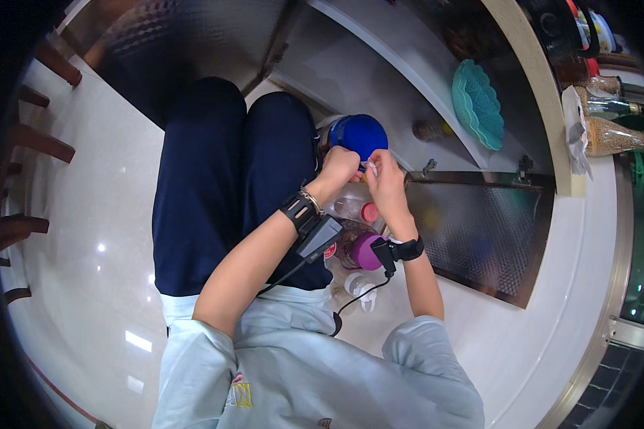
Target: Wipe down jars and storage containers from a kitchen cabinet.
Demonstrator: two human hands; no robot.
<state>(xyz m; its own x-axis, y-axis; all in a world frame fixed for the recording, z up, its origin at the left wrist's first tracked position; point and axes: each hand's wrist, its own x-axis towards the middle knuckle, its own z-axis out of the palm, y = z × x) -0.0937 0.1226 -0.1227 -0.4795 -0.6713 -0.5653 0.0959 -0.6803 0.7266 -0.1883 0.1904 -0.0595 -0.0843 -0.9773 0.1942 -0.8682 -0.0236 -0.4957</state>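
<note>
My left hand [341, 165] and my right hand [385, 174] are close together in front of my knees. Their fingertips pinch a small, whitish, crumpled piece that looks like thin plastic [372, 167], mostly hidden by the fingers. Just beyond them is a large jar with a blue lid [366, 137]. Below my hands lie a clear bottle with a red cap [369, 212], a jar with a purple lid [366, 250] and a clear bottle with a white flip lid [358, 285]. A strapped device sits on each wrist.
An open cabinet holds a teal scalloped basket [477, 104] on its shelf [402, 64] and a small jar [429, 130] below. One patterned door [477, 236] stands open at right, another [177, 43] at upper left. Filled bottles [617, 135] stand on the counter. Wooden furniture legs [43, 142] are at left.
</note>
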